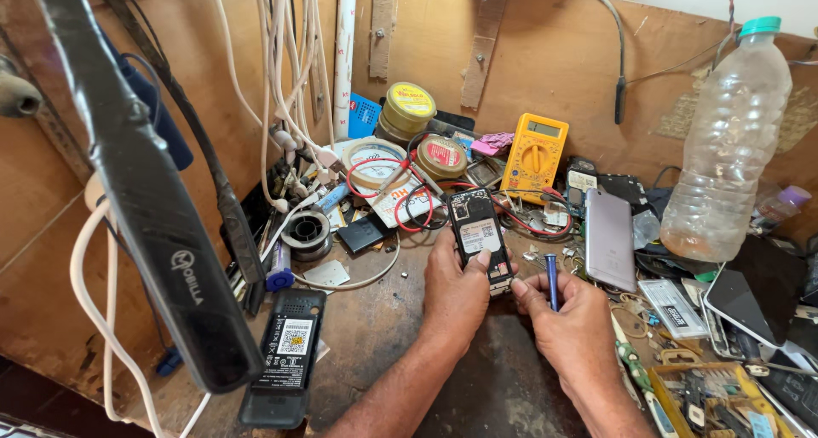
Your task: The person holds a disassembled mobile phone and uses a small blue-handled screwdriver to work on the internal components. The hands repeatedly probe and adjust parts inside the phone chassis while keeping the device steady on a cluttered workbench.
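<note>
My left hand (456, 289) grips a small black phone (479, 233) with its back cover off, so a white label and the circuit board show. The thumb rests on the phone's lower part. My right hand (569, 319) holds a blue-handled screwdriver (551, 278) upright, its tip pointing down next to the phone's lower right corner. Both hands hover over a worn wooden bench (375, 319).
A second black phone body (285, 353) lies at lower left. A yellow multimeter (534, 155), solder tins (407, 107), a solder spool (306, 231), a silver phone (609, 238), a clear plastic bottle (728, 148) and a yellow parts tray (707, 400) crowd the bench. White cables (281, 80) hang along the back wall.
</note>
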Action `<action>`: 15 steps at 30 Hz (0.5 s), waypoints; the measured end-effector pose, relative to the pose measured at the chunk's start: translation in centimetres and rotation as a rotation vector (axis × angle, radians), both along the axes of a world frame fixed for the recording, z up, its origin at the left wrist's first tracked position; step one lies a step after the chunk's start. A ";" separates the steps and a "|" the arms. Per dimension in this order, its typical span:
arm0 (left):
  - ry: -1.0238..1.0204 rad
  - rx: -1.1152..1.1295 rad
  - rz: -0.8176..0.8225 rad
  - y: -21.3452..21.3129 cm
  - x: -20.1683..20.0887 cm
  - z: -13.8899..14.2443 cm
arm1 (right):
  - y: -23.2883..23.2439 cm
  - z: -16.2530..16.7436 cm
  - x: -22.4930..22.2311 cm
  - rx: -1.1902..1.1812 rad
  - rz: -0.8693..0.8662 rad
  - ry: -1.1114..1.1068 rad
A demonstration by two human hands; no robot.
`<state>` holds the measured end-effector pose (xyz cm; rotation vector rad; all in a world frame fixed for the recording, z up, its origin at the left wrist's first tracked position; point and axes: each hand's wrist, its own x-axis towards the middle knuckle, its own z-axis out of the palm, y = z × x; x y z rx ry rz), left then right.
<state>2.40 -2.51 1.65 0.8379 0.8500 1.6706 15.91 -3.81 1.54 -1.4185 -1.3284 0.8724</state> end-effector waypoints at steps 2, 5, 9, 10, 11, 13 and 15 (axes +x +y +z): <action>0.037 -0.016 0.024 0.0 0.1 0.2 | 0.2 0.0 0.1 -0.002 -0.005 -0.031; 0.177 0.007 0.101 -0.4 0.0 0.4 | 0.2 0.0 0.2 -0.055 -0.017 -0.064; 0.405 0.050 0.215 -0.9 -0.2 0.8 | 0.2 0.4 0.3 -0.116 -0.007 -0.033; 0.428 0.072 0.220 -1.1 -0.3 0.8 | 0.2 0.5 0.3 -0.113 0.006 -0.006; 0.451 0.095 0.225 -1.2 -0.4 0.9 | 0.1 0.7 0.3 -0.111 0.018 0.021; 0.462 0.116 0.229 -1.3 -0.4 0.9 | -0.1 0.9 0.4 -0.148 0.026 0.082; 0.441 0.118 0.235 -0.9 -0.4 0.9 | -0.3 1.2 0.4 -0.222 0.023 0.154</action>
